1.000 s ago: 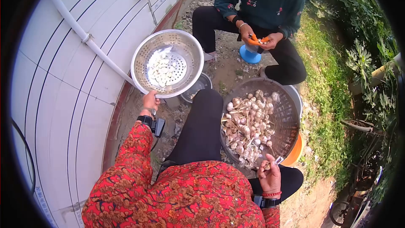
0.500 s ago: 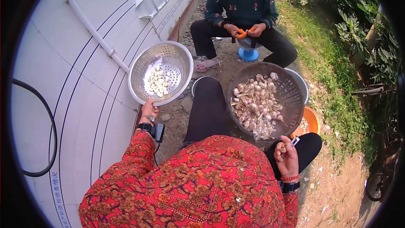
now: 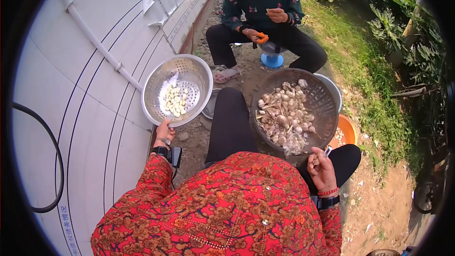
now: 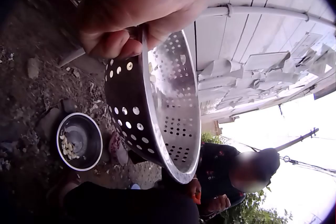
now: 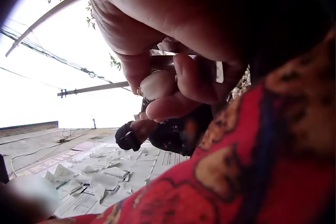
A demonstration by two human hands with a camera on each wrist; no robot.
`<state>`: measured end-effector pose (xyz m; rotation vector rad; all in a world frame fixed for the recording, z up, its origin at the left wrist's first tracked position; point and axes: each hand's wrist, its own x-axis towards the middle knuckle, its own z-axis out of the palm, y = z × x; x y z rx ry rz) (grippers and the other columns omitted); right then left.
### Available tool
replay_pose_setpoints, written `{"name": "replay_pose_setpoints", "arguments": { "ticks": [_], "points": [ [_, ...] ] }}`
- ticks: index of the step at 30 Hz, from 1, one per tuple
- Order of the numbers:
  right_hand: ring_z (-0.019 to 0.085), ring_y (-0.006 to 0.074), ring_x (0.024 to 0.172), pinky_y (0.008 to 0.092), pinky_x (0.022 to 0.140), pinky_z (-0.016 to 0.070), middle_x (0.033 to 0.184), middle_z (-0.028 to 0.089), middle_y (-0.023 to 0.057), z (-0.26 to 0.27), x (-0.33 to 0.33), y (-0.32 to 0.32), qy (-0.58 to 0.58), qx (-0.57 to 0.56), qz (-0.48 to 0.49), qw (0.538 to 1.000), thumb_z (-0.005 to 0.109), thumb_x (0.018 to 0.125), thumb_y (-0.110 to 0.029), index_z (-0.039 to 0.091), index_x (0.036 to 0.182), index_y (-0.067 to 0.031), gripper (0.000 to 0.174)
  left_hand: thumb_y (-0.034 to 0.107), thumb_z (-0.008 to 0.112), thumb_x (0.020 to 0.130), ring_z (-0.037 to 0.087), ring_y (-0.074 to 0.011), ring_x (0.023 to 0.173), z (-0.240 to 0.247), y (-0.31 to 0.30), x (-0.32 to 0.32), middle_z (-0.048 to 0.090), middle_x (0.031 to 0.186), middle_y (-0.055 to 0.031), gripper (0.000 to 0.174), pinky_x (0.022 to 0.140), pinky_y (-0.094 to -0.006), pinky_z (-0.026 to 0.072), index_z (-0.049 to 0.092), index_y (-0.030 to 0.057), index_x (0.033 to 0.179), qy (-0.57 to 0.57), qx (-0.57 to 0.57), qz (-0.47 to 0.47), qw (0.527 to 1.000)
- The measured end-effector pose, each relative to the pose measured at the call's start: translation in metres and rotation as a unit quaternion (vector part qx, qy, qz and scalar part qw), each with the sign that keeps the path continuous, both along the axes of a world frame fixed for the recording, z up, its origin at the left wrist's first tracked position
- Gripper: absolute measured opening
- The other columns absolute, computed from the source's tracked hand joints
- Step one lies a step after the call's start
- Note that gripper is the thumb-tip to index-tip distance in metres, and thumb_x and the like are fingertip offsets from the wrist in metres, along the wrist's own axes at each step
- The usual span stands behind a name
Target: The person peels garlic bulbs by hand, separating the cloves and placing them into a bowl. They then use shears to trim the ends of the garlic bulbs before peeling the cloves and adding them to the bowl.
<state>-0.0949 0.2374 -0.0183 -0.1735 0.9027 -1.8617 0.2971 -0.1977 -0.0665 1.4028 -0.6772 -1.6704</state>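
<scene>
My left hand (image 3: 163, 131) grips the near rim of a metal colander (image 3: 154, 78), fingers curled over the edge, as the left wrist view also shows. The colander (image 4: 126, 111) is held tilted in the air beside the wall. Peeled garlic cloves (image 3: 175, 102) lie together in its bottom. Over my right knee, my right hand (image 3: 324, 173) holds a piece of garlic (image 3: 316, 160) in curled fingers. A small silver tool (image 3: 327, 150) sticks out of the same hand. Nearest to that hand is a dark basket (image 3: 327, 99) heaped with garlic bulbs (image 3: 284, 109).
A person (image 3: 260, 4) sits opposite with an orange-handled tool (image 3: 262, 38); a blue stool (image 3: 272, 60) stands by them. An orange basin (image 3: 350, 130) with cloves is right of the basket. A small metal bowl (image 4: 97, 140) stands below the colander. The white wall (image 3: 95, 99) runs along the left.
The head view has shifted, and the cloves in the colander lie closer together. My grips are unchanged. The other person's hands, together before, are now apart with one raised.
</scene>
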Motion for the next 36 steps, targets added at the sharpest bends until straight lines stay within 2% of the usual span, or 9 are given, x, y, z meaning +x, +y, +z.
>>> {"name": "replay_pose_setpoints", "arguments": {
  "ticks": [3,8,18,23,25,28,29,32,36],
  "points": [
    [0.056,0.0137,0.065,0.0186,0.046,0.0337,0.082,0.063,0.0092,0.002,0.000,0.002,-0.002,0.020,-0.004,1.000,0.055,0.093,-0.019,0.055,0.115,-0.0010,0.029,0.010,0.058,0.077,0.044,-0.0115,0.048,-0.012,-0.019,-0.011,0.052,0.074,-0.0041,0.021,0.039,-0.0223,0.0318,0.050,0.0067,0.097,0.012,0.005,-0.009,1.000],
    [0.056,0.0149,0.065,0.0190,0.047,0.0347,0.082,0.062,0.0101,0.002,-0.006,-0.003,-0.009,0.078,-0.017,0.997,0.057,0.092,-0.020,0.054,0.116,-0.0004,0.030,0.011,0.061,0.078,0.044,-0.0116,0.049,-0.048,-0.058,-0.046,0.050,0.076,-0.0053,0.020,0.038,-0.0234,0.0318,0.049,0.0050,0.093,-0.026,0.025,-0.015,0.999],
    [0.056,0.0143,0.062,0.0215,0.047,0.0361,0.083,0.062,0.0093,0.003,-0.031,-0.052,-0.045,0.190,-0.044,0.980,0.059,0.091,-0.022,0.055,0.116,-0.0029,0.031,0.011,0.061,0.079,0.045,-0.0127,0.042,-0.103,-0.117,-0.140,0.052,0.065,-0.0059,0.017,0.034,-0.0235,0.0322,0.053,-0.0006,0.090,-0.078,0.080,-0.059,0.992],
    [0.055,0.0152,0.063,0.0218,0.048,0.0381,0.082,0.063,0.0103,-0.002,-0.039,-0.073,-0.086,0.237,-0.057,0.966,0.058,0.091,-0.019,0.056,0.116,-0.0016,0.030,0.013,0.062,0.079,0.048,-0.0142,0.042,-0.127,-0.130,-0.187,0.053,0.062,-0.0076,0.020,0.034,-0.0270,0.0339,0.056,-0.0050,0.087,-0.141,0.073,-0.109,0.981],
    [0.055,0.0151,0.063,0.0220,0.048,0.0381,0.082,0.063,0.0101,-0.006,-0.041,-0.078,-0.095,0.247,-0.054,0.963,0.058,0.091,-0.020,0.056,0.116,-0.0017,0.031,0.018,0.064,0.079,0.047,-0.0151,0.040,-0.143,-0.134,-0.201,0.052,0.055,-0.0068,0.026,0.034,-0.0294,0.0346,0.059,-0.0066,0.082,-0.173,0.041,-0.157,0.971],
    [0.055,0.0154,0.063,0.0228,0.048,0.0377,0.084,0.063,0.0104,-0.006,-0.046,-0.086,-0.103,0.267,-0.049,0.957,0.059,0.091,-0.020,0.057,0.114,-0.0017,0.030,0.019,0.064,0.077,0.050,-0.0160,0.038,-0.192,-0.137,-0.224,0.054,0.052,-0.0078,0.025,0.035,-0.0313,0.0372,0.063,-0.0061,0.075,-0.179,0.009,-0.194,0.965],
    [0.055,0.0155,0.063,0.0228,0.049,0.0377,0.084,0.062,0.0105,-0.006,-0.047,-0.087,-0.104,0.269,-0.046,0.957,0.059,0.091,-0.020,0.057,0.113,-0.0018,0.030,0.018,0.064,0.077,0.050,-0.0161,0.038,-0.209,-0.136,-0.228,0.055,0.052,-0.0081,0.025,0.035,-0.0314,0.0373,0.063,-0.0060,0.074,-0.184,0.012,-0.207,0.961],
    [0.055,0.0163,0.064,0.0232,0.049,0.0382,0.084,0.062,0.0113,-0.008,-0.048,-0.086,-0.110,0.273,-0.037,0.955,0.059,0.091,-0.021,0.059,0.110,-0.0014,0.027,0.019,0.063,0.075,0.051,-0.0175,0.038,-0.197,-0.120,-0.254,0.054,0.050,-0.0084,0.024,0.035,-0.0327,0.0374,0.063,-0.0053,0.073,-0.216,0.010,-0.246,0.945],
    [0.056,0.0175,0.064,0.0242,0.050,0.0393,0.086,0.062,0.0130,-0.006,-0.049,-0.086,-0.126,0.279,-0.040,0.951,0.059,0.091,-0.019,0.059,0.107,-0.0004,0.025,0.022,0.063,0.074,0.052,-0.0192,0.038,-0.239,-0.116,-0.262,0.053,0.050,-0.0084,0.027,0.035,-0.0336,0.0401,0.061,-0.0049,0.071,-0.219,0.062,-0.260,0.938]
  ]
}}
